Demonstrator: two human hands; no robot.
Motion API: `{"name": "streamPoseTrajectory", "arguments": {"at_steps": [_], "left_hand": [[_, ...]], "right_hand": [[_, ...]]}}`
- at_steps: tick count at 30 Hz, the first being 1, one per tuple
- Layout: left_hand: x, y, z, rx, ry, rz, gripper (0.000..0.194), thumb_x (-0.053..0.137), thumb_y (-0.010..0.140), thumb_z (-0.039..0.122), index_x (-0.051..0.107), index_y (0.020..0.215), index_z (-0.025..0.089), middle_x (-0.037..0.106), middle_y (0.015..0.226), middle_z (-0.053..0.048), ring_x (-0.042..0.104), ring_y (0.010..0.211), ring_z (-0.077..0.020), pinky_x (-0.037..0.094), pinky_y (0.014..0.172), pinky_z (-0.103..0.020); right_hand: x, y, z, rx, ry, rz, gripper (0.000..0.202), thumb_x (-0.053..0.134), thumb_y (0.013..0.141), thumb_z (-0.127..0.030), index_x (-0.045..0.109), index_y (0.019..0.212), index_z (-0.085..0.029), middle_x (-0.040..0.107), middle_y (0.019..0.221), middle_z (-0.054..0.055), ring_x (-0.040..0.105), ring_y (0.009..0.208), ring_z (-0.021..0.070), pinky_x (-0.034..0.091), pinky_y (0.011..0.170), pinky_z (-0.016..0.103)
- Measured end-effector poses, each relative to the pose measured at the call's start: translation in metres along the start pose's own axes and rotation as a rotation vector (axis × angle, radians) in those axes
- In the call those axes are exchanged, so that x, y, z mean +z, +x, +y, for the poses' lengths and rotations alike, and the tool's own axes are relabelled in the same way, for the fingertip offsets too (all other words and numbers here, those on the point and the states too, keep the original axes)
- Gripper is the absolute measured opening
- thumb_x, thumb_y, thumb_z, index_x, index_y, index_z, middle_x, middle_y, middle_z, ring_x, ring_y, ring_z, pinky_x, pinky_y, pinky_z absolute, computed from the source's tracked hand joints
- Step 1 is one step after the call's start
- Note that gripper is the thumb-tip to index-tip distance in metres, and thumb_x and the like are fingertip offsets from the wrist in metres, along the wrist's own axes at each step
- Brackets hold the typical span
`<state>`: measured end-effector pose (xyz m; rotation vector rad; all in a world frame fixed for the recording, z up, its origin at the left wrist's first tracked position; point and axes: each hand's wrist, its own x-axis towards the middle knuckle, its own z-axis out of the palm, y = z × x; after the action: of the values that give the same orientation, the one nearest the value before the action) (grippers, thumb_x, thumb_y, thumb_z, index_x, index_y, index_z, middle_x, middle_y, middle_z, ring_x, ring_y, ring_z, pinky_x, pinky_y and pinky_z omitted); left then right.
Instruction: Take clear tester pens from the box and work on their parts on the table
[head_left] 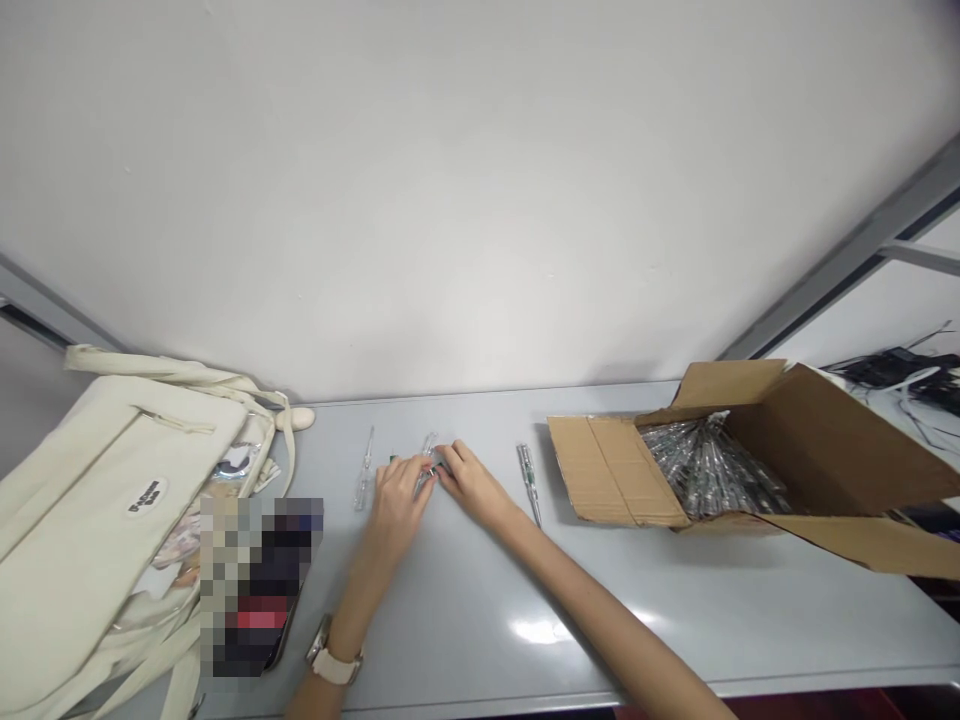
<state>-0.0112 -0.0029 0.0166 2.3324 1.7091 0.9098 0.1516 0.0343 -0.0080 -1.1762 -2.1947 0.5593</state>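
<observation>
The bench [450, 640] looks glossy; the box [611, 470] near its right edge is matt cardboard, the bag [82, 510] at its left cloth, the screwdriver handles [527, 470] clear plastic.

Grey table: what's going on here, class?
A person's left hand and right hand together handle a clear, slender plastic piece over the glossy grey table. To their left lies a clear-handled, screwdriver-like tool; to their right, a clear green-cored tool. Farther right, an open brown cardboard box holds many clear pieces.

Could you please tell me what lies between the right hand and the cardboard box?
In the head view, one slim screwdriver-like tool lies between the right hand and the cardboard box.
</observation>
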Motion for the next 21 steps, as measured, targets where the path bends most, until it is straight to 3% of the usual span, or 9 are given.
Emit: {"name": "streamPoseTrajectory", "arguments": {"at_steps": [4,8,12,21], "left_hand": [[0.007,-0.004,0.002,-0.025,-0.032,-0.077,0.012,0.05,0.094,0.02,0.057,0.104,0.022,0.069,0.093,-0.001,0.062,0.089,-0.0187,0.038,0.082,-0.034],[0.012,-0.007,-0.003,-0.01,-0.023,-0.094,0.014,0.048,0.094,0.019,0.056,0.105,0.022,0.069,0.095,-0.002,0.061,0.094,-0.0197,0.037,0.082,-0.034],[0.012,-0.008,-0.005,0.004,-0.021,-0.094,0.016,0.046,0.095,0.021,0.057,0.106,0.022,0.07,0.099,-0.004,0.061,0.093,-0.0205,0.038,0.081,-0.035],[0.009,-0.009,-0.005,-0.019,-0.009,0.07,0.016,0.044,0.095,0.02,0.06,0.099,0.021,0.069,0.094,-0.005,0.063,0.088,-0.0201,0.04,0.082,-0.035]], "right_hand": [[-0.011,-0.014,0.003,0.042,0.098,0.011,0.025,0.046,0.098,-0.023,0.049,0.122,-0.02,0.052,0.105,0.007,0.058,0.089,0.017,0.051,0.081,0.03],[-0.02,-0.033,0.005,0.115,0.154,-0.011,0.016,0.054,0.094,-0.026,0.052,0.109,-0.021,0.052,0.103,0.006,0.057,0.088,0.0174,0.05,0.079,0.031],[-0.014,-0.033,0.003,0.107,0.196,0.008,0.007,0.048,0.095,-0.018,0.054,0.096,-0.021,0.052,0.096,0.004,0.056,0.084,0.0161,0.049,0.077,0.029],[0.0,-0.017,-0.003,0.043,0.198,0.089,0.012,0.046,0.094,-0.015,0.054,0.1,-0.021,0.059,0.094,0.005,0.057,0.09,0.0186,0.05,0.081,0.033]]}}
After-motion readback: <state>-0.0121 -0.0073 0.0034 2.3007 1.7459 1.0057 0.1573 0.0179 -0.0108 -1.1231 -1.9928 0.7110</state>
